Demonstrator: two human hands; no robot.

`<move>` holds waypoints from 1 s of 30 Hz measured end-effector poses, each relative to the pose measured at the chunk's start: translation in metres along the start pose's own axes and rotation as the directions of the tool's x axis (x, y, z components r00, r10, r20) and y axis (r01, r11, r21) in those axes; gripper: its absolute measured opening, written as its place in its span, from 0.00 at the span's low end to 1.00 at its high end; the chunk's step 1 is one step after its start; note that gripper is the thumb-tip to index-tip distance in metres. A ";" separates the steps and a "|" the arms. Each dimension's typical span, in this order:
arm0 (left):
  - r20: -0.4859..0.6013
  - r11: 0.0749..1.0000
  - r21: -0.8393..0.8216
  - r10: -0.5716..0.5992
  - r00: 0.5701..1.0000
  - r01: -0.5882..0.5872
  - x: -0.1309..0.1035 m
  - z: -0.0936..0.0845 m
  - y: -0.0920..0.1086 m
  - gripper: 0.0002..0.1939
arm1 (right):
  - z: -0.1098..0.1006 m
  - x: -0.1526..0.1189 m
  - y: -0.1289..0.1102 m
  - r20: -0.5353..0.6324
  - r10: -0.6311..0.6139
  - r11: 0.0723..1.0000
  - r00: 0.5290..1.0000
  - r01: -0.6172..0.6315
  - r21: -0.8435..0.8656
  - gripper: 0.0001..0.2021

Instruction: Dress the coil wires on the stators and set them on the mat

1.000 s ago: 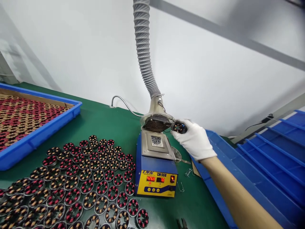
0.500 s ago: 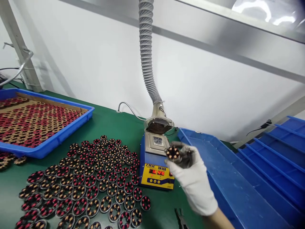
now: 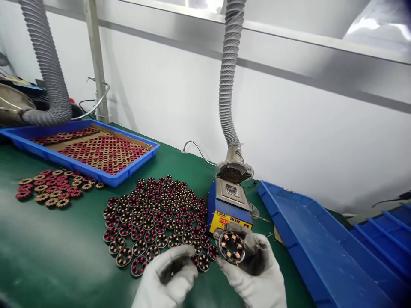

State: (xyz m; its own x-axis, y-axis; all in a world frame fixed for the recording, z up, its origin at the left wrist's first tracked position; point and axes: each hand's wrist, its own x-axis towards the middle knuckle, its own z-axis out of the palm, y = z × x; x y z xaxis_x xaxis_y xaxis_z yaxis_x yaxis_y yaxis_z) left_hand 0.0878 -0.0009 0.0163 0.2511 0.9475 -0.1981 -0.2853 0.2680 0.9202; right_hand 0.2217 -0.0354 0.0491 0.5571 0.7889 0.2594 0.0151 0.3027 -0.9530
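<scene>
In a white glove with blackened fingertips, my right hand [image 3: 253,265] grips a round metal ring [image 3: 231,247] with copper-coloured coils inside, its open face turned toward me. My left hand [image 3: 170,276], also gloved and stained dark, is curled to the left of it, over the near edge of the ring cluster; what its fingers hold, if anything, is too small to name. Many similar rings with red or copper coils [image 3: 150,216] lie on the green table. Behind my right hand stands a blue and yellow heated unit [image 3: 229,214] with a red digital display.
A blue tray [image 3: 117,177] of red and tan coil cores stands at the back left, with loose cores [image 3: 53,188] before it. Ducts hang over the tray and the unit [image 3: 229,77]. A long blue tray [image 3: 308,239] and stacked blue trays [image 3: 382,235] are at the right.
My left hand has come into view at the bottom. My right hand has moved lower, still holding a coil ring. The view has swung left, showing more of the table and a second duct.
</scene>
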 end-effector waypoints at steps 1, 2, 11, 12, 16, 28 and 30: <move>0.000 0.999 -0.041 -0.006 1.000 0.006 -0.001 0.002 0.004 0.15 | 0.002 -0.002 -0.002 -0.001 0.022 0.999 1.000 -0.022 0.029 0.21; -0.002 0.998 -0.065 -0.006 1.000 0.006 -0.002 0.002 0.006 0.14 | 0.004 -0.004 -0.004 0.009 0.051 0.996 0.999 -0.051 0.072 0.21; 0.336 0.983 -0.128 0.168 0.927 -0.132 0.002 -0.010 0.032 0.23 | 0.007 -0.019 -0.017 0.512 0.409 0.632 0.755 -0.640 0.438 0.14; 0.376 0.983 -0.135 0.169 0.911 -0.126 0.001 -0.009 0.036 0.23 | 0.008 -0.021 -0.019 0.552 0.413 0.593 0.724 -0.674 0.441 0.15; 0.504 0.996 -0.077 0.074 0.861 -0.040 -0.004 -0.007 0.052 0.17 | 0.011 -0.025 -0.024 0.626 0.453 0.486 0.635 -0.764 0.424 0.15; 0.509 0.994 -0.112 0.043 0.859 0.016 0.002 -0.011 0.044 0.03 | 0.011 -0.039 -0.016 0.577 0.471 0.499 0.667 -0.741 0.449 0.13; 0.464 0.983 -0.184 0.083 0.882 0.004 0.000 -0.010 0.041 0.04 | 0.012 -0.042 -0.017 0.580 0.459 0.498 0.673 -0.736 0.459 0.12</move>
State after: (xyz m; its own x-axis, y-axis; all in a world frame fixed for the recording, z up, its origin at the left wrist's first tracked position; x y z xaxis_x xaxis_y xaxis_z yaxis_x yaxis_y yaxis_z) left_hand 0.0672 0.0118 0.0509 0.6268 0.7770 0.0581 -0.4495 0.2996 0.8416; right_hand 0.1879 -0.0667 0.0564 -0.1001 0.9800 -0.1719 -0.7834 -0.1841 -0.5936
